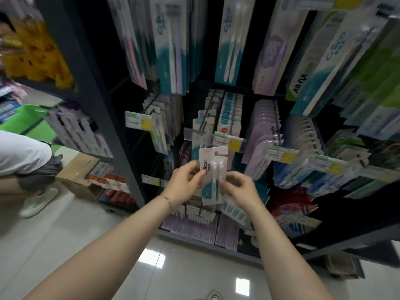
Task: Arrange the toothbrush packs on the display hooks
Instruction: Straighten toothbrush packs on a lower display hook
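Head view looks down a dark display rack [129, 169] crowded with hanging toothbrush packs. Both hands hold one toothbrush pack [213, 176] upright in front of the rack's middle rows: the left hand [186, 187] pinches its left edge with curled fingers and thumb over the printed card, and the right hand [240, 189] pinches its right edge near the brush handles. The pack's hang hole at the top sits just below a hook [205, 118] that carries a price tag [229, 141], not yet threaded on it. To the left, on the glossy floor, stands a cardboard box [80, 169] near another person's white shoe [39, 202].
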